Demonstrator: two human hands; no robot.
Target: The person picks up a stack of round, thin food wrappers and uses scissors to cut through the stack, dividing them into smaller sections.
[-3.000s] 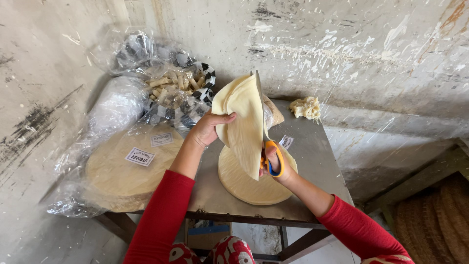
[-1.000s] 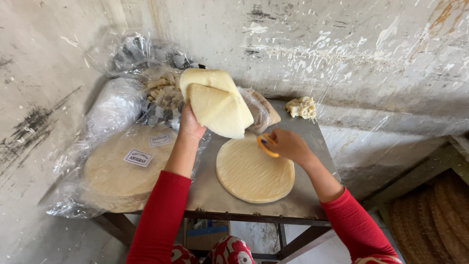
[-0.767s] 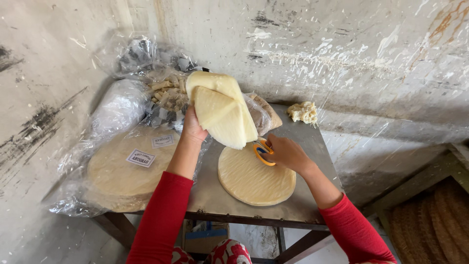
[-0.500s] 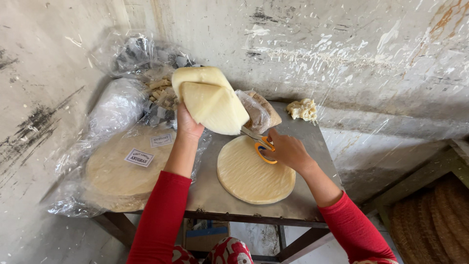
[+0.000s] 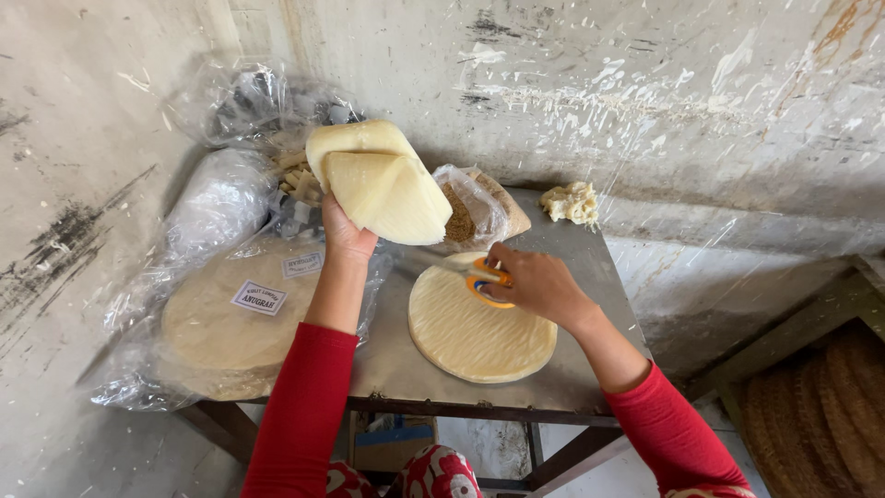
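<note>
My left hand (image 5: 346, 232) holds up a folded stack of pale yellow thin wrapper sheets (image 5: 380, 183) above the back left of the small metal table (image 5: 396, 360). My right hand (image 5: 535, 284) grips orange-handled scissors (image 5: 481, 277) just over the far edge of a round stack of pale wrappers (image 5: 479, 325) that lies flat on the table. The scissor blades point left toward the folded sheets; whether they touch them I cannot tell.
A large round pack of wrappers in clear plastic with white labels (image 5: 235, 318) lies at the left. Plastic bags (image 5: 221, 198) pile up behind it. A bag of brown crumbs (image 5: 479, 210) and a lump of scraps (image 5: 572, 201) sit by the stained wall.
My left hand lifted the folded sheets off the round stack and swung them up and left. My right hand came down with the scissors to the stack's far edge.
</note>
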